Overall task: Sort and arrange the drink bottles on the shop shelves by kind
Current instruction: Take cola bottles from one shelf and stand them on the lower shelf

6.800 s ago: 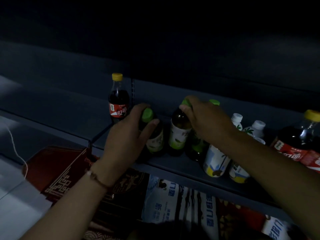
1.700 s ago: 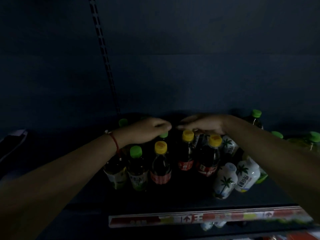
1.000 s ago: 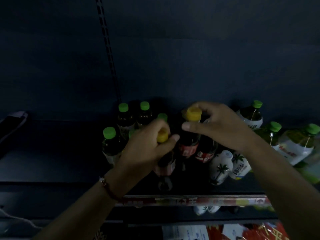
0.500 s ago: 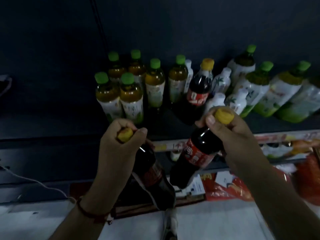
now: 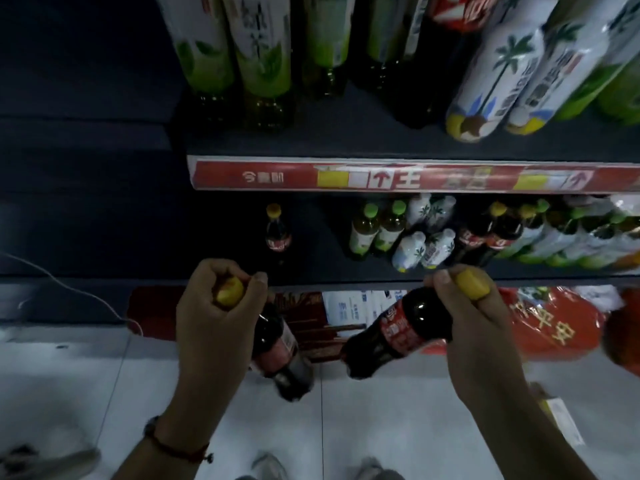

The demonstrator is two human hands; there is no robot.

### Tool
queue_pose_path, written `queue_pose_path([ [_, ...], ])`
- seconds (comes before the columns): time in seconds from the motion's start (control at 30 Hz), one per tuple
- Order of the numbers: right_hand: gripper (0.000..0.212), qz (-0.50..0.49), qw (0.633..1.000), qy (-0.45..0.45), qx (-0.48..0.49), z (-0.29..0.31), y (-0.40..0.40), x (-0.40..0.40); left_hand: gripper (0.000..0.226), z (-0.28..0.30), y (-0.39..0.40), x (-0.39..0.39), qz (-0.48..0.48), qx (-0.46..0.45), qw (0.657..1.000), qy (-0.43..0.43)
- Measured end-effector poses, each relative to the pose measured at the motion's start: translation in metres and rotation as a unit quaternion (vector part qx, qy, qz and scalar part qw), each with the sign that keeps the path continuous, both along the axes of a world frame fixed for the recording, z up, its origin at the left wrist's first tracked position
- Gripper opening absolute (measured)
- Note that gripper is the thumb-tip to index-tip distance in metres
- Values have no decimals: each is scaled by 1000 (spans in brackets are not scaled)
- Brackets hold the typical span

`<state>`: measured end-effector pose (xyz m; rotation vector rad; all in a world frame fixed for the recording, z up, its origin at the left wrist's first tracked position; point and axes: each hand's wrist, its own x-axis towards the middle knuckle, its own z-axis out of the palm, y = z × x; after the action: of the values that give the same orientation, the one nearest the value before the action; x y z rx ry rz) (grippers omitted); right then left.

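- Left cola hung nearly upright, yellow cap up by the shelf edge, base down toward the floor, leaning a bit to the right.
- Right cola sat way more slanted: cap up-right, base pointing down-left, red label facing the camera.
- Left hand had its grip wrapped tight round the left one's cap and neck, fingers fully curled.
- Right hand pinched the other cap between thumb and fingers, clamped on too.
- Both bottles were in the air in front of the lower shelf, not touching each other.
- One lone cola stood on that shelf, well apart from the green teas and white bottles.
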<state>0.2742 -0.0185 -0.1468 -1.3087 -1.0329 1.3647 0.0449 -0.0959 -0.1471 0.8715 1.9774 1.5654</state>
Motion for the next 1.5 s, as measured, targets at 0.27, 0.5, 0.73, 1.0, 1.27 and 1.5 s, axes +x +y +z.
queue_pose_path([
  [0.27,30,77,992,-41,86,-103,45,2,26,-112,41,25,21,100,994,45],
  [0.5,15,142,969,-70,188,-158,101,-31,19,-182,109,25,-47,166,973,154],
  [0.73,19,211,954,-65,205,-181,153,-79,21,-224,184,17,-72,196,957,199],
  [1.0,14,188,952,-83,225,-201,190,-101,33,-227,215,5,-96,229,942,227],
  [1.27,21,207,940,-133,236,-203,217,-129,24,-241,229,-16,-90,139,914,372],
  [1.5,50,212,885,-226,347,-211,219,-102,44,-234,225,-5,-28,99,830,548],
])
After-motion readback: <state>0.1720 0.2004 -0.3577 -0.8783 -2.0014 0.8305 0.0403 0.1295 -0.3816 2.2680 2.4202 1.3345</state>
